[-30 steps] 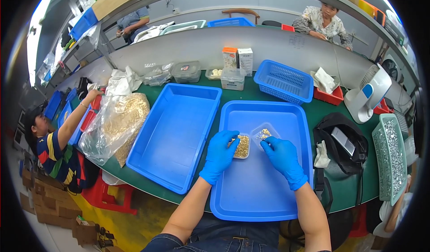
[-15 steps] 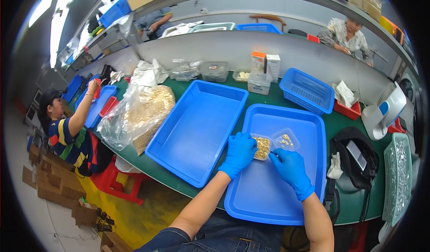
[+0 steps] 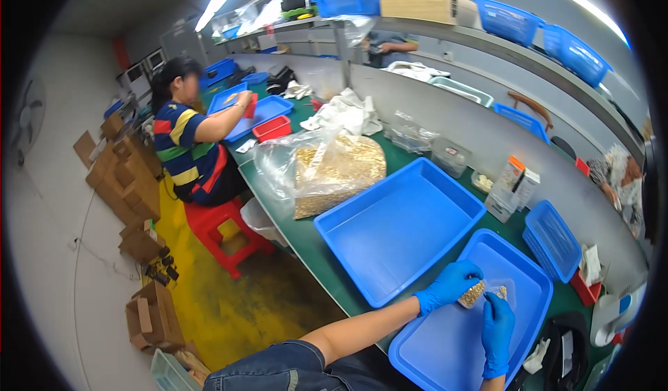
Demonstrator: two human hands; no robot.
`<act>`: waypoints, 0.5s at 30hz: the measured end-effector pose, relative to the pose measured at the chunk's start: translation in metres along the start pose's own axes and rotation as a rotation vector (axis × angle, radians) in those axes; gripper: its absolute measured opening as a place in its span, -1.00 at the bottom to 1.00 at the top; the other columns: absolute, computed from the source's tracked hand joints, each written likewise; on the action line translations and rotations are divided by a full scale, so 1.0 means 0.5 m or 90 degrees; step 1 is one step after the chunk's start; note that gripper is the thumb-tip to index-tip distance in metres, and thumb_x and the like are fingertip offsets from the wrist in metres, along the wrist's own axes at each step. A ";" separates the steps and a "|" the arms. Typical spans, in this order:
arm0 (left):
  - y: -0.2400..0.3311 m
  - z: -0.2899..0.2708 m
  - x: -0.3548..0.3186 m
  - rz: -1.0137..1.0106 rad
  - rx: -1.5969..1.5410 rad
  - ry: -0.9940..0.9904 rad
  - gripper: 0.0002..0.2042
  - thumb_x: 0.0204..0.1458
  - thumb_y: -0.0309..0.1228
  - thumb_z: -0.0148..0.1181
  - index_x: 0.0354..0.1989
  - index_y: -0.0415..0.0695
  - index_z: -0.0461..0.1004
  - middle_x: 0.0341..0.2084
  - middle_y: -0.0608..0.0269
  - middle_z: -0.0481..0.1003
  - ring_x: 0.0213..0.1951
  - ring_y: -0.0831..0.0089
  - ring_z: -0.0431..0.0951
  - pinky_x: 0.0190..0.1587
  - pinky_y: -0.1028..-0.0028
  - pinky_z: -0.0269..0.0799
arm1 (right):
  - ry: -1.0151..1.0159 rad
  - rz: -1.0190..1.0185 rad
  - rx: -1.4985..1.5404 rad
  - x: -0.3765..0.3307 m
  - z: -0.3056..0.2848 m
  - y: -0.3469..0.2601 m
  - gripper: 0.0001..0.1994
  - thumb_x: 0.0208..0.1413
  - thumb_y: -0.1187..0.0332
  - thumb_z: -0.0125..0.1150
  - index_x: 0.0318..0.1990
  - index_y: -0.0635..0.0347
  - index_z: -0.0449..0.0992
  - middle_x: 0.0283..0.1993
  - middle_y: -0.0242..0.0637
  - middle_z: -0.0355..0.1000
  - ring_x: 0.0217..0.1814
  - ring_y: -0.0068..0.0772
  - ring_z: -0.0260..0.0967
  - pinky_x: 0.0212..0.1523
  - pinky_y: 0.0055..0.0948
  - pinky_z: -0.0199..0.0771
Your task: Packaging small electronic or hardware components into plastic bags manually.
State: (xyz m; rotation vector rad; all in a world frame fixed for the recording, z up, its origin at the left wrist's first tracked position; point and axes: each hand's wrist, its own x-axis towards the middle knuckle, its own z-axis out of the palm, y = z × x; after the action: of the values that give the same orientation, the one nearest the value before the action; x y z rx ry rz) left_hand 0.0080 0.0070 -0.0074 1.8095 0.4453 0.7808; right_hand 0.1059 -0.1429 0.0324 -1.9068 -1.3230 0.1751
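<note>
Head view: a small clear plastic bag (image 3: 485,293) of golden-brown granular pieces is held over the near blue tray (image 3: 445,349), between two hands in blue gloves. The left hand (image 3: 449,286) is curled around the bag's left end, its fingers closed on the plastic; the right hand (image 3: 497,330) is raised from below with its fingertips against the bag's right end, though how tightly it pinches cannot be told. The bag is kept low above the tray's upper part, near its far rim, and whether it touches the tray floor cannot be told. A second, larger blue tray (image 3: 396,227) is set just beside the first on the green table (image 3: 306,241), to the left. Beyond it, a big clear plastic sack (image 3: 334,168) filled with the same golden pieces is slumped on the table. A blue mesh basket (image 3: 553,241) is placed to the right of the trays. Further along the table, a person in a striped shirt (image 3: 184,147) is seated on a red stool (image 3: 226,231), and flattened cardboard boxes (image 3: 125,175) are piled on the floor.
</note>
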 end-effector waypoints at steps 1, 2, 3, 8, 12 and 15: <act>0.001 -0.002 0.002 -0.002 0.003 0.015 -0.85 -0.04 -0.48 0.16 -0.29 -0.24 0.49 -0.37 0.09 0.50 -0.31 0.30 0.52 -0.22 0.41 0.43 | -0.009 0.011 -0.001 0.001 -0.006 -0.004 -0.80 0.09 0.45 0.06 -0.14 0.24 0.50 -0.20 -0.07 0.45 -0.23 -0.16 0.45 -0.26 -0.35 0.40; 0.004 -0.002 0.004 -0.024 -0.037 0.001 -0.85 -0.04 -0.49 0.15 -0.29 -0.25 0.49 -0.37 0.10 0.51 -0.29 0.34 0.52 -0.20 0.43 0.42 | -0.016 0.025 -0.004 0.002 -0.007 -0.004 -0.79 0.10 0.48 0.04 -0.12 0.25 0.49 -0.16 -0.08 0.44 -0.19 -0.18 0.44 -0.23 -0.36 0.40; 0.006 -0.003 0.006 -0.045 -0.077 -0.014 -0.85 -0.04 -0.49 0.15 -0.28 -0.26 0.49 -0.36 0.11 0.51 -0.28 0.39 0.52 -0.17 0.45 0.42 | -0.023 0.018 -0.004 0.004 -0.003 0.002 -0.79 0.10 0.48 0.04 -0.12 0.25 0.49 -0.16 -0.08 0.44 -0.19 -0.18 0.44 -0.23 -0.36 0.40; 0.008 -0.004 0.005 -0.080 -0.180 -0.040 -0.84 -0.02 -0.50 0.14 -0.27 -0.29 0.48 -0.35 0.15 0.51 -0.24 0.48 0.50 -0.13 0.49 0.42 | 0.001 0.012 0.073 0.002 0.020 0.025 -0.76 0.09 0.54 0.04 -0.07 0.25 0.47 -0.11 -0.11 0.44 -0.13 -0.29 0.43 -0.16 -0.41 0.40; 0.018 0.001 0.006 -0.090 -0.178 -0.083 -0.85 -0.01 -0.50 0.13 -0.27 -0.30 0.48 -0.35 0.17 0.51 -0.23 0.49 0.49 -0.10 0.50 0.41 | 0.021 0.045 0.130 0.001 0.021 0.010 -0.74 0.07 0.56 0.07 -0.05 0.26 0.47 -0.13 -0.12 0.46 -0.15 -0.34 0.44 -0.18 -0.44 0.42; 0.001 0.003 0.000 -0.076 -0.237 -0.090 -0.85 0.00 -0.49 0.13 -0.28 -0.29 0.48 -0.36 0.19 0.51 -0.24 0.50 0.49 -0.10 0.51 0.39 | 0.008 0.122 0.187 0.000 0.015 0.003 -0.73 0.07 0.57 0.07 -0.04 0.26 0.47 -0.15 -0.13 0.47 -0.17 -0.37 0.45 -0.21 -0.46 0.43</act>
State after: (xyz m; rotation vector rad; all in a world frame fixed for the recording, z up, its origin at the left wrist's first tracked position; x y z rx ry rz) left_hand 0.0090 0.0060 -0.0073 1.4649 0.2901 0.6028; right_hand 0.1032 -0.1391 0.0266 -1.7761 -1.0409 0.4291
